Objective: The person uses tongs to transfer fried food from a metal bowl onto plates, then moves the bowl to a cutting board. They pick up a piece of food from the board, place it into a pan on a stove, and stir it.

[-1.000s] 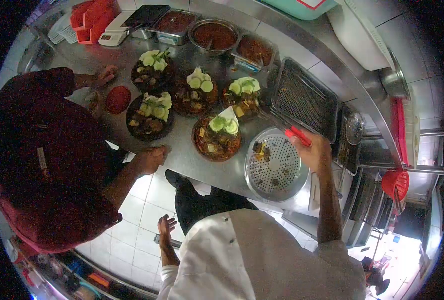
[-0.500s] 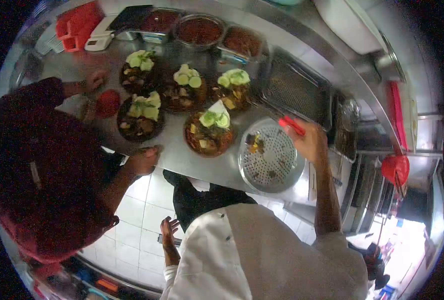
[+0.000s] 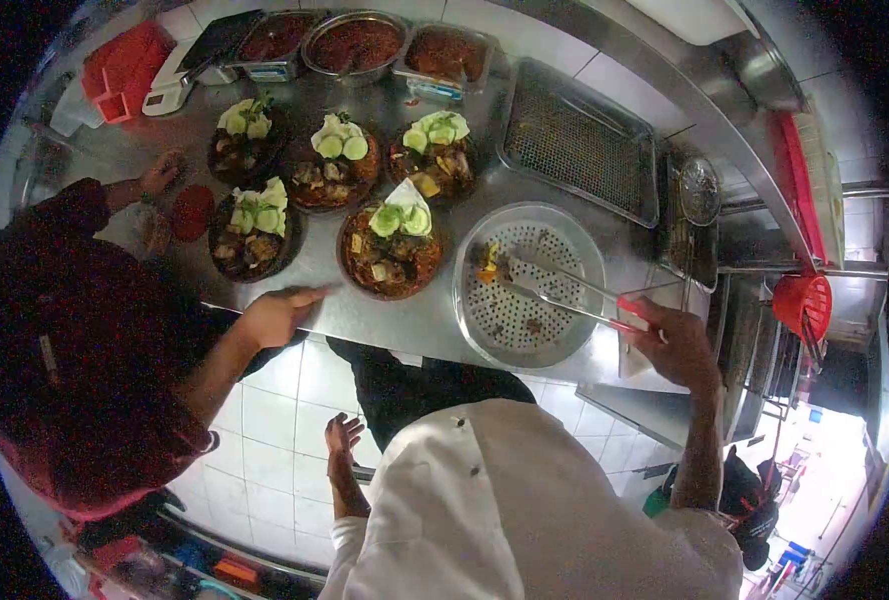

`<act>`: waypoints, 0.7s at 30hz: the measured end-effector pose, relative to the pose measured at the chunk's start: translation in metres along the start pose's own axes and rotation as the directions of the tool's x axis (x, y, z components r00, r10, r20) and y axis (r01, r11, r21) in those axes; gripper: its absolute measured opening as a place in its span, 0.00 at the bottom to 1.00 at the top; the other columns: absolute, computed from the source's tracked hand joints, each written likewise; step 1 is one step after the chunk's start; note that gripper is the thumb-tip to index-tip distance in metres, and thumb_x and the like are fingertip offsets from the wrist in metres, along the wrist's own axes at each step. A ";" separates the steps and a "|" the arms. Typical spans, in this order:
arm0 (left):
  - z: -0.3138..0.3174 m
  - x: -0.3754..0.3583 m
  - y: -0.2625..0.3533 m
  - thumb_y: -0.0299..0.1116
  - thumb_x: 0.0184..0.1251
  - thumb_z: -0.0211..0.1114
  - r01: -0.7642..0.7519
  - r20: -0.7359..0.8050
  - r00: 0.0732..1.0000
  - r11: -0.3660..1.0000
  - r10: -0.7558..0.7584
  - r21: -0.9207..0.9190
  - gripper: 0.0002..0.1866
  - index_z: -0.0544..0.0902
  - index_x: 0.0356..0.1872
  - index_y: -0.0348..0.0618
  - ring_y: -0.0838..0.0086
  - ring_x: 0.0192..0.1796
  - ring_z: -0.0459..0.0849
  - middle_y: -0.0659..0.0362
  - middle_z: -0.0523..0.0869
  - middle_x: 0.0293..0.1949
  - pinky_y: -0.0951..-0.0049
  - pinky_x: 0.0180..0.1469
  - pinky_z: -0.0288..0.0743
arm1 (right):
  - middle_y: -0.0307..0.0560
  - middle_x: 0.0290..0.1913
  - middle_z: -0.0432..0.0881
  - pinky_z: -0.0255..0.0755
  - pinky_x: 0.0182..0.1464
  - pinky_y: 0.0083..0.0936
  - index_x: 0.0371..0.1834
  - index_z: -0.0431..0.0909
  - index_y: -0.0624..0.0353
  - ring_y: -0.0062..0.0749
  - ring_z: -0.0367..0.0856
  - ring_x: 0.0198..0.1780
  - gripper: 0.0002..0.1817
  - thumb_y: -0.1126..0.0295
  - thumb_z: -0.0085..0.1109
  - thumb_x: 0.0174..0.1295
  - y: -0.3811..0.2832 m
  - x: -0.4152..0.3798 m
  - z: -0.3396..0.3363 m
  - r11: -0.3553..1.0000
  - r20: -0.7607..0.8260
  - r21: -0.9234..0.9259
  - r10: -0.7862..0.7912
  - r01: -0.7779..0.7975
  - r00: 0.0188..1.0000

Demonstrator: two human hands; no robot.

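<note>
My right hand [image 3: 677, 345] is closed around the red grips of metal tongs [image 3: 565, 304]. The tongs' arms are spread, and their tips reach down into a round perforated metal colander [image 3: 473, 322]. Beside those tips, small yellow and dark food pieces [image 3: 489, 265] sit at the colander's left side. Low in front of my white coat, my left hand [image 3: 343, 434] hangs off the counter with fingers apart, holding nothing. Left of the colander stands a dark plate of food [image 3: 385, 285] topped with cucumber slices and a pale leaf.
Several similar plates [image 3: 335, 165] fill the steel counter. A person in dark red stands at left, one hand [image 3: 275, 318] at the counter edge. Red sauce containers [image 3: 355, 45] line the back, beside a wire-mesh tray [image 3: 580, 140]. A red basket [image 3: 803, 305] hangs at right.
My right hand has swung right and down, drawing the tongs from near the plates to over the colander. The co-worker's nearer hand now extends a finger toward the plates. The view has shifted slightly.
</note>
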State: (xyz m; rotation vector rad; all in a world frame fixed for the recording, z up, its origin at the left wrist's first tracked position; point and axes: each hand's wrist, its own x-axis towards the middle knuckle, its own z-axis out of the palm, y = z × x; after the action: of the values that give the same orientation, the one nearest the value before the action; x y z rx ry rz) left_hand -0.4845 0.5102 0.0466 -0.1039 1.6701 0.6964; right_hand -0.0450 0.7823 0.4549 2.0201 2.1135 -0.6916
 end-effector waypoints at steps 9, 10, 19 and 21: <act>0.026 -0.009 -0.017 0.48 0.63 0.50 -0.006 -0.042 0.999 1.000 0.006 -0.001 0.26 0.68 0.56 0.40 0.62 0.40 0.84 0.48 0.82 0.44 0.61 0.43 0.72 | 0.50 0.27 0.80 0.72 0.33 0.35 0.48 0.78 0.48 0.44 0.80 0.29 0.20 0.53 0.59 0.55 0.036 0.006 0.023 0.994 -0.023 -0.037 -0.106 0.105 0.994; 0.026 -0.006 -0.022 0.49 0.63 0.50 0.034 -0.054 0.998 0.999 -0.033 0.020 0.26 0.68 0.55 0.41 0.62 0.38 0.84 0.49 0.82 0.44 0.61 0.42 0.72 | 0.50 0.27 0.80 0.72 0.33 0.34 0.48 0.78 0.48 0.45 0.80 0.29 0.19 0.53 0.59 0.55 0.032 0.008 0.022 0.995 -0.030 -0.031 -0.094 0.093 0.995; 0.004 0.008 -0.054 0.47 0.62 0.50 0.124 0.008 0.992 0.992 -0.124 -0.005 0.26 0.69 0.55 0.38 0.60 0.42 0.83 0.47 0.82 0.43 0.59 0.43 0.73 | 0.51 0.27 0.80 0.72 0.31 0.33 0.48 0.78 0.47 0.44 0.79 0.26 0.16 0.57 0.57 0.57 0.019 0.006 0.031 0.990 -0.051 -0.068 -0.127 0.124 0.991; -0.007 0.008 -0.053 0.47 0.61 0.50 0.106 0.038 0.994 0.993 -0.105 -0.044 0.28 0.66 0.57 0.36 0.58 0.43 0.82 0.45 0.81 0.44 0.56 0.46 0.72 | 0.51 0.28 0.81 0.72 0.31 0.30 0.48 0.78 0.51 0.38 0.79 0.26 0.16 0.60 0.58 0.57 0.010 0.000 0.028 0.996 -0.039 -0.065 -0.059 0.056 0.998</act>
State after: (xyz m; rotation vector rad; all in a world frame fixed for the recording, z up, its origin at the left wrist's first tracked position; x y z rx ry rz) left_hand -0.4693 0.4664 0.0190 -0.2101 1.6033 0.6531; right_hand -0.0416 0.7707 0.4283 1.9641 2.1947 -0.5875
